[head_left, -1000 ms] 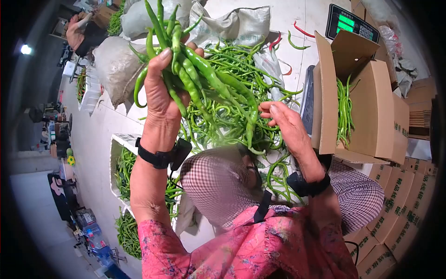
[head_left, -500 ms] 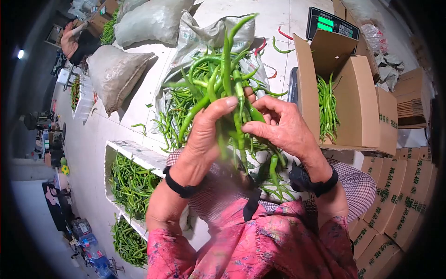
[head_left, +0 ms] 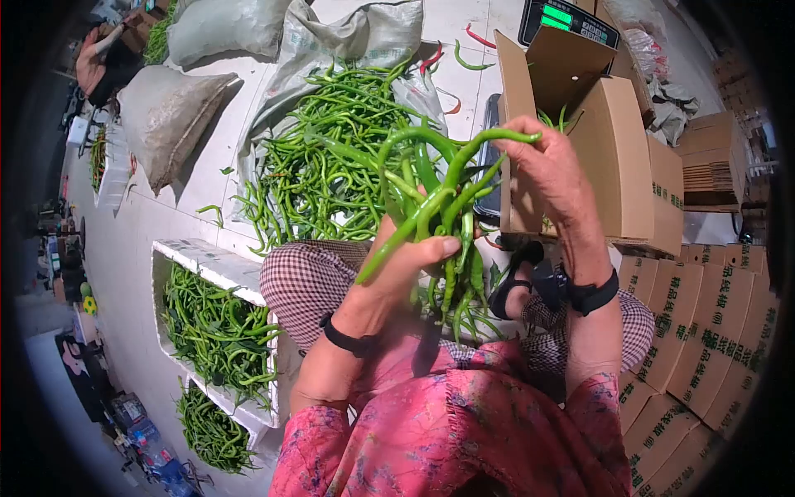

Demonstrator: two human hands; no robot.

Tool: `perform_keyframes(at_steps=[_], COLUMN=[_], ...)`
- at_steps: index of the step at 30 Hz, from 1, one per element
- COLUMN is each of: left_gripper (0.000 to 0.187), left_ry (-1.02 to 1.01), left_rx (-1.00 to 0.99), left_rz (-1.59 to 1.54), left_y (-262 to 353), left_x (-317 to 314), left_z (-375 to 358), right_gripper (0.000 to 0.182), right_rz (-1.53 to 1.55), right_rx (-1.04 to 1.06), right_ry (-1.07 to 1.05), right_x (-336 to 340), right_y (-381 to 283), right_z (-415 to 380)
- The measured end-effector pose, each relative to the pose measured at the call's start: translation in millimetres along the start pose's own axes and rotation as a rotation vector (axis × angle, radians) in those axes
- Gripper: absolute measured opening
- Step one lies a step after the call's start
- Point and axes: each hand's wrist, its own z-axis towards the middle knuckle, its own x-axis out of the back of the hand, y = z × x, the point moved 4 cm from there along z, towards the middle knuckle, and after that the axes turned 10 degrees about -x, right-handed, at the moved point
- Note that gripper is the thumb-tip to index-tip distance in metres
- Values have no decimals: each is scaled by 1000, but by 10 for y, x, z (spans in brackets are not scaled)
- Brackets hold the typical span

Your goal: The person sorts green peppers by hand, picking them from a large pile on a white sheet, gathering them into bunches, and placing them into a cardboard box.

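A bunch of long green chili peppers is gripped in my left hand, thumb laid across it and the tips fanning out upward. To its right, my right hand pinches the end of one long curved chili pepper that reaches over from the bunch. Beyond both hands, a big pile of loose green chili peppers lies on an opened woven sack. Beside my right hand stands an open cardboard box; most of its inside is hidden by its wall and my hand.
White foam boxes of green peppers stand at the left. Full sacks lie behind them. A scale with a lit green display is behind the cardboard box. Printed cartons are stacked at right. Another person sits far left.
My right hand has moved up and right, from beside the bunch to a pepper's end. My left hand has lowered slightly with the bunch. The view has shifted, exposing more of the pile.
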Motion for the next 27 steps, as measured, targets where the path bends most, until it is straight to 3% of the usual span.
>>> perform_keyframes(at_steps=[3, 4, 5, 8, 10, 11, 15, 17, 21, 22, 24, 25, 27], left_gripper=[52, 53, 54, 52, 49, 49, 49, 49, 52, 51, 50, 49, 48], left_ry=[-37, -78, -122, -108, -43, -46, -44, -11, 72, 65, 63, 56, 79], left_rx=[58, 83, 105, 103, 205, 207, 211, 209, 225, 190, 178, 168, 176], left_rz=[-56, -52, -49, -9, -131, -134, -233, -301, -474, -470, -453, -431, -436], left_y=[-97, -124, -155, -291, -351, -385, -427, -403, -433, -425, -460, -476, -499], left_x=[19, -1, -25, 50, 64, 72, 98, 96, 107, 112, 130, 131, 107], left_z=[-26, -21, -9, 6, -39, -50, -16, -13, -5, 21, 39, 42, 44], right_gripper=[24, 26, 26, 27, 26, 25, 22, 20, 35, 35, 39, 39, 40], right_rz=[-119, -200, -211, -405, -147, 33, -104, -35, -546, -551, -851, -853, -694], right_rx=[36, 73, -90, -113, -207, -183, -171, -55, -142, -147, 180, 181, -56], right_ry=[-43, -182, -360, -456, -292, -101, 25, 86, 449, 447, 620, 613, 353], right_x=[-77, -135, -157, -193, -54, 9, 492, 764, 1528, 1697, 1902, 1784, 1544], right_y=[-115, -65, 101, 160, 116, 102, 7, -103, -109, -3, 79, -36, -239], right_z=[67, 118, 177, 273, 354, 355, 432, 469, 529, 520, 501, 440, 232])
